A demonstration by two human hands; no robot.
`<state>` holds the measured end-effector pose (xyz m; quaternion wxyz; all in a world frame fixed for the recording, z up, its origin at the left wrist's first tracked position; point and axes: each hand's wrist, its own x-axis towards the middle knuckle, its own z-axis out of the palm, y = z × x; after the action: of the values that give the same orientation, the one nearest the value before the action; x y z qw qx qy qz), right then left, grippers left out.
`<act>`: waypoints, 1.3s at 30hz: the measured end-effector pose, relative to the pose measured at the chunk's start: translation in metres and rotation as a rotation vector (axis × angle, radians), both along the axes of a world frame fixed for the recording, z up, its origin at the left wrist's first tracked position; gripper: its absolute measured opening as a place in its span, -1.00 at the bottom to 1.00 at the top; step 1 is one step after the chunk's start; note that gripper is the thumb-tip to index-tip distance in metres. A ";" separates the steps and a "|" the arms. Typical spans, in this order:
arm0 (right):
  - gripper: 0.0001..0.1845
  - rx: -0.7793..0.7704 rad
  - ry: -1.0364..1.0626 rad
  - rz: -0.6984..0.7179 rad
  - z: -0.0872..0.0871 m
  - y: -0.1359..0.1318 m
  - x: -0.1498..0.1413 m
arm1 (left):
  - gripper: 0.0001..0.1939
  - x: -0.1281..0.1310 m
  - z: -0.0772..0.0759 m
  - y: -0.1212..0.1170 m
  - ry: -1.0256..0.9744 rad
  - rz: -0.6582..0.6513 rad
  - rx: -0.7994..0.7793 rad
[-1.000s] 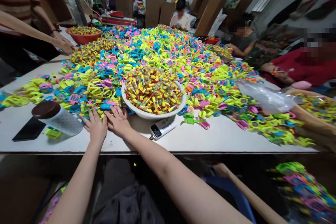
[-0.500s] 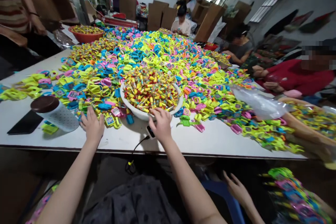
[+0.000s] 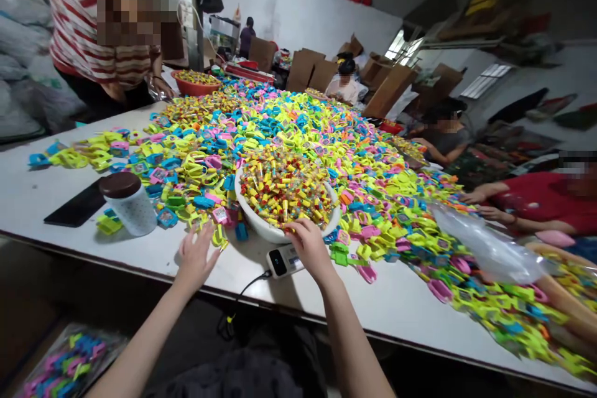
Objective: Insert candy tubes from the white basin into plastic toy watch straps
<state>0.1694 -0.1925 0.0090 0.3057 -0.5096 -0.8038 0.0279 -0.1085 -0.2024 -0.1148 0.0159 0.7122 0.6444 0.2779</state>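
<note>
My left hand (image 3: pixel 194 256) lies on the white table (image 3: pixel 410 305) with fingers spread, its tips touching a yellow toy piece (image 3: pixel 217 236) at the edge of the big pile of coloured plastic toy watches (image 3: pixel 289 130). My right hand (image 3: pixel 308 247) reaches to the near rim of the white bowl (image 3: pixel 261 227) heaped with small yellow and red tubes (image 3: pixel 284 186). Its fingers curl over the rim among the tubes; whether they hold one is hidden. A white power bank (image 3: pixel 282 260) with a cable lies just under that hand.
A white perforated cup with a brown lid (image 3: pixel 129 202) and a black phone (image 3: pixel 74 205) sit left of my hands. A clear plastic bag (image 3: pixel 485 249) lies at right. Several other people work around the table; a red bowl (image 3: pixel 196 83) stands far left.
My right hand left the pile beside my left hand and moved right to the bowl's rim. My left hand slid slightly right and opened. My view tilted up and swung left.
</note>
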 end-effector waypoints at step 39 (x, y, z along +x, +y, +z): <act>-0.67 -0.140 0.096 -0.224 0.090 0.244 0.028 | -0.67 0.118 0.113 0.094 -0.201 -0.412 0.319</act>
<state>0.1970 0.0511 0.0988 0.3087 -0.6143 -0.7224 0.0740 0.0097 -0.1086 -0.0021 0.0237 0.7905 0.4293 0.4361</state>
